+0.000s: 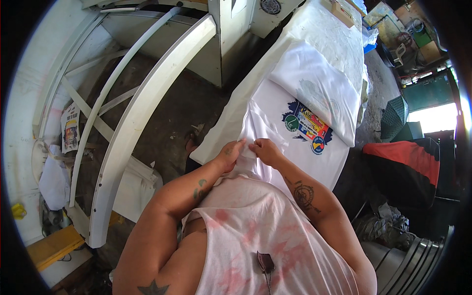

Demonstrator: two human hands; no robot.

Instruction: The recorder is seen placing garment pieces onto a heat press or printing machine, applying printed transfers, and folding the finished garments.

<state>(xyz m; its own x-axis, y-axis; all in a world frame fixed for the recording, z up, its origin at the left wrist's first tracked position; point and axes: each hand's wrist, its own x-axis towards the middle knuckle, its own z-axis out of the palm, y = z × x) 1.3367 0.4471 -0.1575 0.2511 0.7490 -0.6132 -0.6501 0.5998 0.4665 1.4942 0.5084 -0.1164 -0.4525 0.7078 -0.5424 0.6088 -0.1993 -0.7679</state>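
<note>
A white printed cloth lies on the long covered table in front of me, with a colourful design of dark blue, yellow and red on it. Its far part is folded back over itself, and a faint print shows through the fold. Close to my body, my left hand pinches the gathered near edge of the cloth. Just beside it on the right, my right hand grips the same edge between thumb and fingers. Small creases run away from both hands. Whether the cloth is a garment I cannot tell.
The table's pale cover stretches away from me, with a small box at its far end. A curved white frame stands on the left. To the right are a red and black covered object, a dark umbrella and crumpled grey plastic.
</note>
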